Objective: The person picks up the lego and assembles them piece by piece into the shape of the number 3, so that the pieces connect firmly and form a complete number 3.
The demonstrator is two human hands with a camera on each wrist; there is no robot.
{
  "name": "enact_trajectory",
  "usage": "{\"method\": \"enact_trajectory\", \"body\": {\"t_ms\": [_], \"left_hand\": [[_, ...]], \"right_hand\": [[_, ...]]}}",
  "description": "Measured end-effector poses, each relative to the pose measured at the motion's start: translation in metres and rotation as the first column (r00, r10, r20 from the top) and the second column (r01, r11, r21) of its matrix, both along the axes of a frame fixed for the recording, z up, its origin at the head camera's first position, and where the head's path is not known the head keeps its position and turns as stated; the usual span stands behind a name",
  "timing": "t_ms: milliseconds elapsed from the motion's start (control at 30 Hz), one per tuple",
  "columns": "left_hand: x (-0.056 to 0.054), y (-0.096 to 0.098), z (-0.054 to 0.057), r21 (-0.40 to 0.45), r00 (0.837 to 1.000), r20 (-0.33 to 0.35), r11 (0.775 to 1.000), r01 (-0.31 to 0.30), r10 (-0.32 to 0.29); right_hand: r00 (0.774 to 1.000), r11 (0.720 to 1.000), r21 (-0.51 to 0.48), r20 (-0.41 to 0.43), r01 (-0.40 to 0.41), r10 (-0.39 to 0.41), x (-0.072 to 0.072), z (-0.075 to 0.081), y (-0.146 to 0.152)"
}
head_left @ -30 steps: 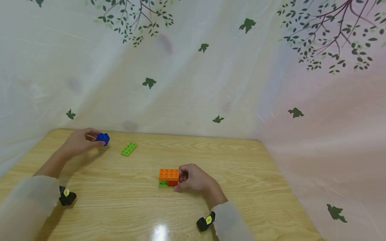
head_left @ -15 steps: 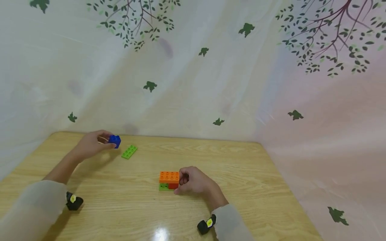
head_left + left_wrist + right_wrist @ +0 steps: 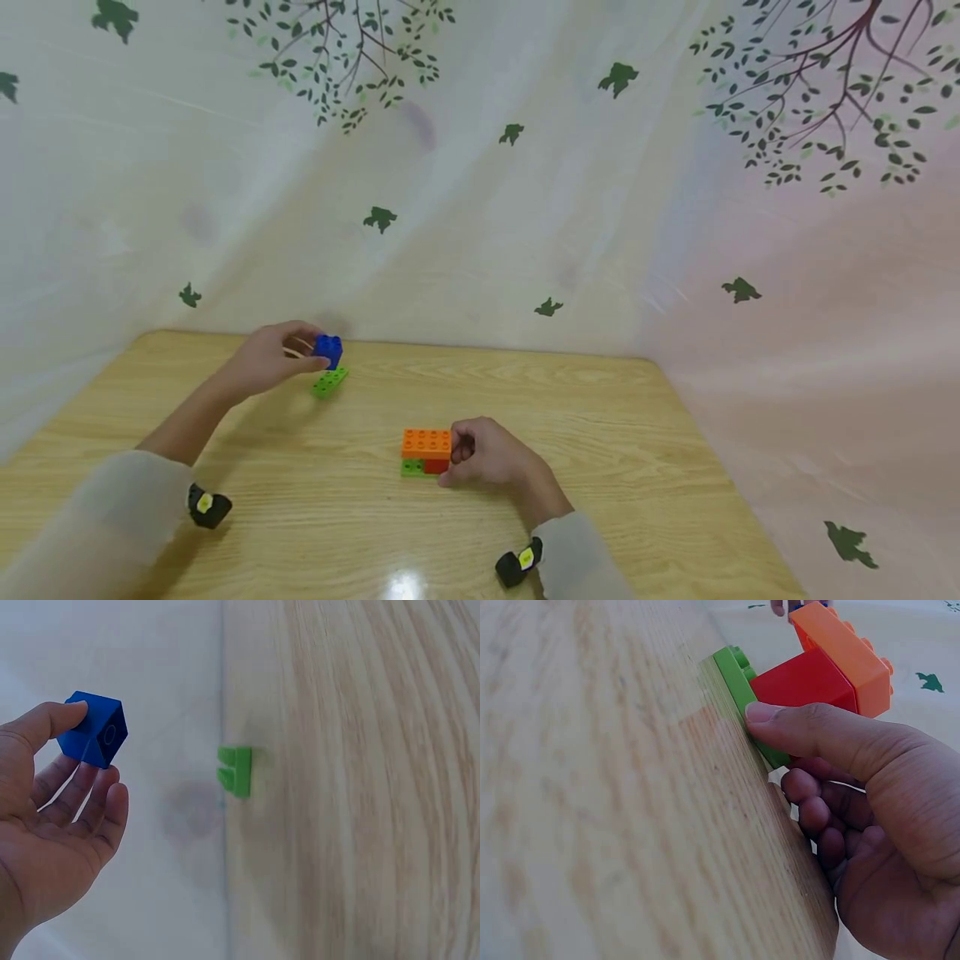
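My left hand pinches a blue toy building brick between thumb and fingers, above the table. In the left wrist view the brick shows its hollow underside. Just beyond it lies a flat green plate with studs, partly overlapped by the blue brick in the head view. My right hand holds the right end of a small stack on the table. An orange brick tops it, a red brick sits in the middle, and a green plate forms the base.
The light wooden table has its far edge against a pale cloth backdrop printed with leaves and branches. A black wrist camera sits at the left cuff, another black camera at the right cuff.
My left hand has carried the blue brick rightward, from left of the loose green plate to over it. The right hand keeps its hold on the stack.
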State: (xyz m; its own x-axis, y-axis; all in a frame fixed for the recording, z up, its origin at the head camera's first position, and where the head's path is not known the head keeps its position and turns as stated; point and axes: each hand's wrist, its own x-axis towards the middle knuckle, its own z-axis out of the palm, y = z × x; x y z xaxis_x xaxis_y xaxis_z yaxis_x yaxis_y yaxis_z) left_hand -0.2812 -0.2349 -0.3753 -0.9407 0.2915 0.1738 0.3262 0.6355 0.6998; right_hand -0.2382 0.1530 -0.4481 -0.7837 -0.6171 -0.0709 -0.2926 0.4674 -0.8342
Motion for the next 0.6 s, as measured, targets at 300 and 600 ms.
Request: {"method": "enact_trajectory", "body": {"t_ms": [300, 600], "left_hand": [[0.006, 0.03, 0.008, 0.048, 0.996, -0.005, 0.995, 0.087, -0.087], [0.013, 0.057, 0.006, 0.087, 0.99, 0.015, 0.986, 0.14, -0.142]], "right_hand": [[1.0, 1.0, 0.009, -0.009, 0.004, -0.004, 0.0, 0.0, 0.002], [1.0, 1.0, -0.003, 0.011, -0.003, 0.003, 0.0, 0.001, 0.0]]}}
